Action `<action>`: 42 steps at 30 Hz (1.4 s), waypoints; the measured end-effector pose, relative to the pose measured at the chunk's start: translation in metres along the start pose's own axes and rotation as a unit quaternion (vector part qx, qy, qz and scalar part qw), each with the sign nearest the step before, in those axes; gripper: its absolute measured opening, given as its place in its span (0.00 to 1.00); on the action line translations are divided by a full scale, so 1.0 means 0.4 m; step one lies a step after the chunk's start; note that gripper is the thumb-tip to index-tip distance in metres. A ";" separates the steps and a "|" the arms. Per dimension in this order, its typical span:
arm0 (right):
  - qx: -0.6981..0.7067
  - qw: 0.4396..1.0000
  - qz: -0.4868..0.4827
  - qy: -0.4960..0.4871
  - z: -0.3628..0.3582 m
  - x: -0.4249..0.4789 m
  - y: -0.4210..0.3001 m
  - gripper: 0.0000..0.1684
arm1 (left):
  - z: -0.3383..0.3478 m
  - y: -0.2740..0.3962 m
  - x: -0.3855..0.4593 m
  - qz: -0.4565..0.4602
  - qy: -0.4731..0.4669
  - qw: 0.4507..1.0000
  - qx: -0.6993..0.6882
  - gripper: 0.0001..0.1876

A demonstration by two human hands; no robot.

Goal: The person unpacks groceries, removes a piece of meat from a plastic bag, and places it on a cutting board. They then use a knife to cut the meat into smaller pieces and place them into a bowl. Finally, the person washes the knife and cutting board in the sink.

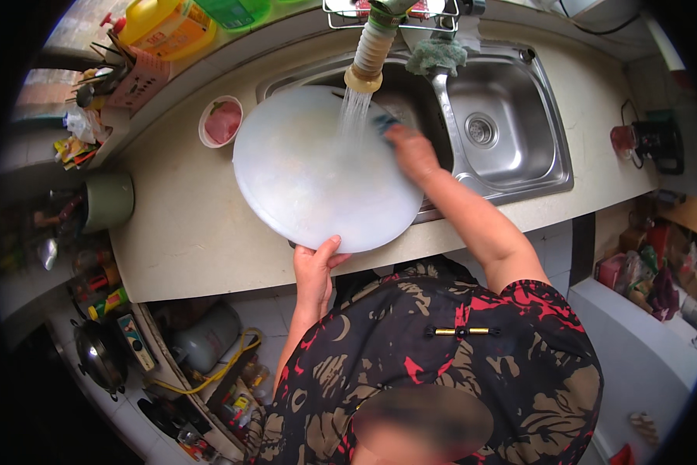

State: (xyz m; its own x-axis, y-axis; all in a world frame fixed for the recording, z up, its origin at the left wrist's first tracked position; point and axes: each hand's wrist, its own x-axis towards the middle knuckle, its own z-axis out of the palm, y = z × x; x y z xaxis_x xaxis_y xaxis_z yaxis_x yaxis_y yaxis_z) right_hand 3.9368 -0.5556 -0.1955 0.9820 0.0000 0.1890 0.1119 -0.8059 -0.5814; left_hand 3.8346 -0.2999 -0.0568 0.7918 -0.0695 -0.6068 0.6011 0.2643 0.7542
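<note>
A large round white cutting board [313, 174] lies tilted over the left sink basin and the counter. My left hand [316, 264] grips its near edge, thumb on top. In my right hand [412, 151] is a dark blue scrubbing pad [385, 123], blurred, at the board's right side. Water streams from a white ribbed faucet hose [374, 49] onto the upper part of the board. Faint yellowish stains show on its surface. Most of the left basin [406, 99] is hidden beneath the board.
A bowl of raw meat [221, 122] stands on the counter [174, 232] left of the board. The right sink basin [499, 128] has a drain strainer. A green cloth [436, 56] hangs at the sink's back. A green pot [110, 201] stands at the counter's left end.
</note>
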 end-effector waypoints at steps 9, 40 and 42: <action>0.155 0.965 -0.209 -0.029 -0.080 -0.103 -0.320 0.23 | 0.022 -0.014 0.004 0.009 0.005 1.000 -0.004 0.23; 0.234 0.955 0.115 0.144 -0.366 0.026 -0.037 0.14 | -0.062 -0.072 0.055 0.015 -0.078 0.969 -0.233 0.30; 0.245 0.951 0.104 0.156 -0.365 0.037 -0.029 0.17 | -0.064 -0.082 0.066 0.008 -0.078 0.970 -0.228 0.30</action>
State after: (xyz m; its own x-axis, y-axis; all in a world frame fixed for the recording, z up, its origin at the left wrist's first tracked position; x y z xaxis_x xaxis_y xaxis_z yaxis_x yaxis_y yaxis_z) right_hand 3.9279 -0.6328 -0.0705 0.9058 -0.3674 0.2109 0.0530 -0.3956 -0.9169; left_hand 3.8330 -0.2859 -0.1040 0.8288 -0.1972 -0.5237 0.5062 0.6630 0.5515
